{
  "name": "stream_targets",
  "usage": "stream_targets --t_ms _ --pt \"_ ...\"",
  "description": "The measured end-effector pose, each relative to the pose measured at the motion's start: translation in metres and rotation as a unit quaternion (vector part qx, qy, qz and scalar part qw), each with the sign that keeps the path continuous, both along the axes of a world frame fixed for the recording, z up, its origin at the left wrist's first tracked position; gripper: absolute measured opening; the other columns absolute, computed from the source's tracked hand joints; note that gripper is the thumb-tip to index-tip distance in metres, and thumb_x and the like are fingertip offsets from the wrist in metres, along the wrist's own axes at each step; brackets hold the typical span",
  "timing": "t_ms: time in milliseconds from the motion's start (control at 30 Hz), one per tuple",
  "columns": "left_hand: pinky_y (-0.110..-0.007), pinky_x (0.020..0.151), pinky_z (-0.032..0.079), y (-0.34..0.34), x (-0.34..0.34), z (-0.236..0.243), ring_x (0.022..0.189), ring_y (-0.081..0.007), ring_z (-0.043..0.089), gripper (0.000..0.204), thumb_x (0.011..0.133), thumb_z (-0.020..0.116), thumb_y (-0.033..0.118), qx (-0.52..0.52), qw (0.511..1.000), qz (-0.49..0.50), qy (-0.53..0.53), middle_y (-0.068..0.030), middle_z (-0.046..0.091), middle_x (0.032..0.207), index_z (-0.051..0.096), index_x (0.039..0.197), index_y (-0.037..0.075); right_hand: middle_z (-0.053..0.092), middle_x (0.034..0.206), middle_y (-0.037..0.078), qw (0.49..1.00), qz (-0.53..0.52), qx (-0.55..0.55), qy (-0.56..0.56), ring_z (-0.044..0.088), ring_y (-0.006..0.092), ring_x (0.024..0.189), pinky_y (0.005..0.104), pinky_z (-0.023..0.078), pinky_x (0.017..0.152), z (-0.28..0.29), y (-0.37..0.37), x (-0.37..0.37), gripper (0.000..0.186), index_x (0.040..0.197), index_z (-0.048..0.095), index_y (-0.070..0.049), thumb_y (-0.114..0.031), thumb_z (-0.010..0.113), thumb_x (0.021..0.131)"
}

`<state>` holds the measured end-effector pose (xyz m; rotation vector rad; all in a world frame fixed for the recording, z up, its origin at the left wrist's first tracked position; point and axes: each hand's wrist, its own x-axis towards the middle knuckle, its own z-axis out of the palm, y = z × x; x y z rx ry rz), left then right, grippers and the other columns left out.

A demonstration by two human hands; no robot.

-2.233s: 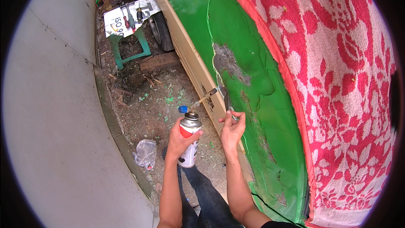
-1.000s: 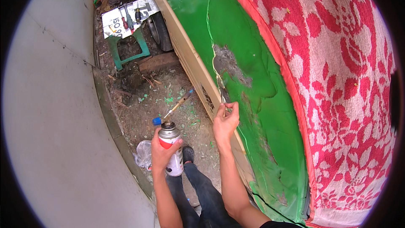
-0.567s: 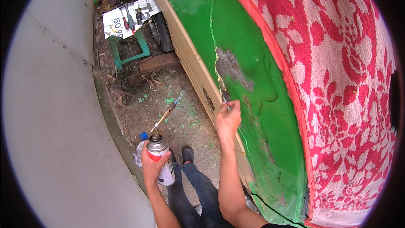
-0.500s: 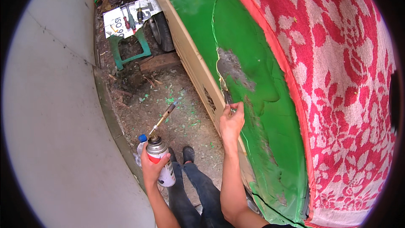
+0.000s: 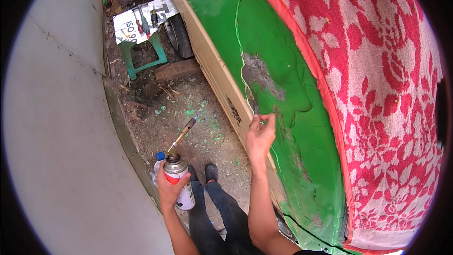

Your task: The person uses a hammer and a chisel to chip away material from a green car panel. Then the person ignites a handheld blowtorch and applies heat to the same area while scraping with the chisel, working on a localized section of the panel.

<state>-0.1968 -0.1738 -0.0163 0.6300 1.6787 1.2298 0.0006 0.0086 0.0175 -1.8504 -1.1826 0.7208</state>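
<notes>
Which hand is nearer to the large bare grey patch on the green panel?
Right. The right hand is just below the grey patch in view, by the green panel's edge; the left hand is farther off, lower left, around the torch canister.

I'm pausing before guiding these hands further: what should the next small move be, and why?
Probably a light push of the thin blade by the right hand along the pale paint edge: the blade is pinched beside that edge, near a rough grey patch, while the left hand holds the torch canister with its nozzle over the floor, apart from the green panel.
</notes>
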Motion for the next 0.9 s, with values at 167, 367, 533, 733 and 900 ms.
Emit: stream_targets --t_ms 167,367,533,733,900 --pt "-0.031 0.08 0.053 0.004 0.005 0.001 0.086 -0.0151 0.065 0.063 0.072 0.088 0.014 0.001 0.999 0.001 -0.049 -0.0074 0.067 0.099 0.052 0.121 0.0 0.048 0.066 -0.004 0.983 0.04 0.041 0.174 0.039 0.0022 0.056 0.0219 0.027 0.048 -0.025 -0.003 0.031 0.018 0.091 0.044 -0.004 -0.004 0.06 0.099" --pt "-0.03 0.08 0.053 0.01 0.014 -0.003 0.087 -0.0146 0.065 0.064 0.074 0.085 0.013 0.015 0.998 -0.021 -0.058 -0.0073 0.068 0.101 0.052 0.126 -0.001 0.058 0.071 0.002 0.985 0.063 0.122 0.108 0.05 0.004 0.067 0.0222 0.041 0.058 -0.06 0.005 0.033 0.017 0.09 0.047 -0.002 -0.004 0.062 0.098" --pt "-0.03 0.08 0.053 0.013 0.013 0.002 0.087 -0.0142 0.065 0.062 0.072 0.087 0.015 0.01 0.998 -0.035 -0.057 -0.0069 0.068 0.1 0.054 0.123 0.0 0.056 0.072 0.003 0.992 0.049 0.117 0.014 0.047 0.0045 0.065 0.0237 0.039 0.057 -0.05 0.002 0.017 0.017 0.089 0.048 -0.001 -0.005 0.063 0.098" --pt "-0.03 0.08 0.053 0.009 0.012 -0.004 0.087 -0.0137 0.065 0.065 0.072 0.088 0.017 0.006 0.999 -0.024 -0.021 -0.0071 0.067 0.1 0.053 0.124 0.0 0.064 0.072 0.009 0.994 0.032 0.097 -0.034 0.054 0.0065 0.067 0.026 0.046 0.062 -0.046 -0.004 0.015 0.016 0.089 0.05 0.001 -0.004 0.063 0.096" --pt "-0.03 0.08 0.053 0.011 0.008 -0.004 0.087 -0.0138 0.064 0.065 0.072 0.088 0.018 0.013 0.998 -0.025 -0.049 -0.0067 0.067 0.1 0.053 0.124 0.0 0.063 0.072 0.007 0.995 0.04 0.084 -0.021 0.052 0.0061 0.066 0.0271 0.047 0.063 -0.049 -0.001 0.019 0.015 0.088 0.05 0.001 -0.002 0.063 0.096"
